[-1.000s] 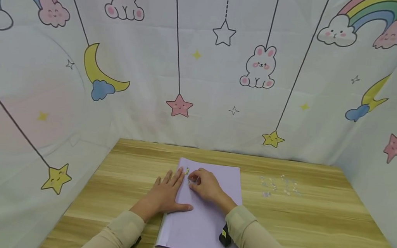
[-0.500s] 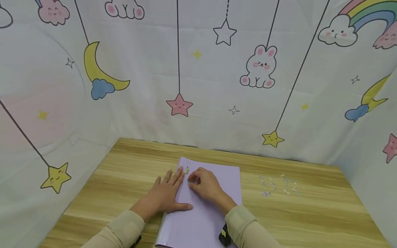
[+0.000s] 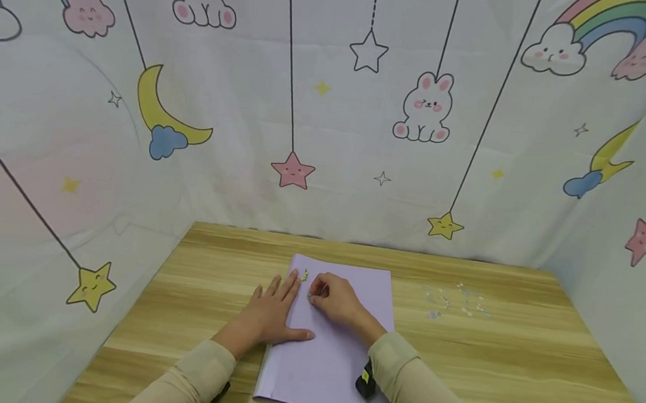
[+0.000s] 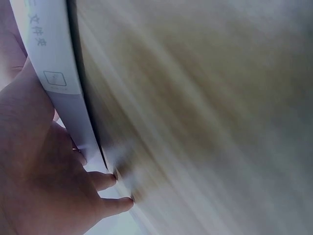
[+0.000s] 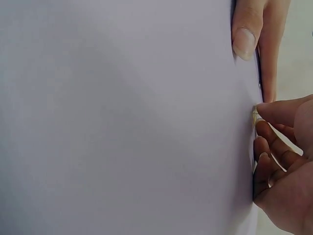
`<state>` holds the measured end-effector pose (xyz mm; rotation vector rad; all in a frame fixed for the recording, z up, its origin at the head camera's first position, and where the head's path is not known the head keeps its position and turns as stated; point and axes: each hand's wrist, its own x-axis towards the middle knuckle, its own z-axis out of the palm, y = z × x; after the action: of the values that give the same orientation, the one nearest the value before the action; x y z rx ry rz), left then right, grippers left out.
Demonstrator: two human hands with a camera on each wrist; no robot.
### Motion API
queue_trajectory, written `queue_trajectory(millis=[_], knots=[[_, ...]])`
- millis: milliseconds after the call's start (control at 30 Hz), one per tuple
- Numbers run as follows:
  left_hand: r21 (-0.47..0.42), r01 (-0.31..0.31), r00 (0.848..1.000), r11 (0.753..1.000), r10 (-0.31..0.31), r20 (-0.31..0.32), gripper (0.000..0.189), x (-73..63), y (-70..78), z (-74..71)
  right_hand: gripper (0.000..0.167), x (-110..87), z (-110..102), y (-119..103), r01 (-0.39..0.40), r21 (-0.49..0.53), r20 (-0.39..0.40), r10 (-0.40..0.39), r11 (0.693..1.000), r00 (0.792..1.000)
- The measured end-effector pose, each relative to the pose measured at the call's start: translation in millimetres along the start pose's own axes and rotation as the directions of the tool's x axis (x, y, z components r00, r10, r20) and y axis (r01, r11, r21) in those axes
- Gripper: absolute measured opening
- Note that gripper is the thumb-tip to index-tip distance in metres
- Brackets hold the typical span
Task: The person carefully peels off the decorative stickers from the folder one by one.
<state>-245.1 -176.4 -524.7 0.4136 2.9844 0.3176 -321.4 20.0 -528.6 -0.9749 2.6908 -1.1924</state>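
Note:
A lilac file folder [image 3: 323, 372] lies on the table, its spine label showing in the left wrist view. My left hand [image 3: 274, 318] rests spread over the folder's left edge, fingers straight and thumb on the cover. Near the upper left of the cover, my right hand [image 3: 337, 299] pinches a tiny, clear yellowish piece [image 5: 255, 115] between thumb and index finger, close against the cover. Its exact kind is too small to tell. Just beyond the fingertips, a small curved yellow-green decoration [image 3: 304, 276] sits on the cover.
Several small pale, shiny bits [image 3: 454, 300] are scattered on the wooden table [image 3: 492, 366] right of the folder. A black device [image 3: 366, 382] shows under the right wrist. A white curtain [image 3: 322, 214] with cartoon prints closes off the back and sides.
The right fingertips have drawn very slightly to the right, keeping their pinch. My left hand stays in place on the folder.

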Motion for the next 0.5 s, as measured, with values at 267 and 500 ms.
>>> queue_trajectory(millis=[267,500], knots=[[0.021,0.013,1.0,1.0,-0.013,0.011,0.127,-0.9,-0.4,-2.3,0.012,0.6,-5,0,-0.042,0.065,0.024,0.04,0.997,0.999],[0.025,0.019,0.999,0.999,-0.02,0.027,0.123,-3.5,4.2,-9.0,0.011,-1.5,-7,4,-0.093,0.133,0.026,0.09,0.987,0.996]])
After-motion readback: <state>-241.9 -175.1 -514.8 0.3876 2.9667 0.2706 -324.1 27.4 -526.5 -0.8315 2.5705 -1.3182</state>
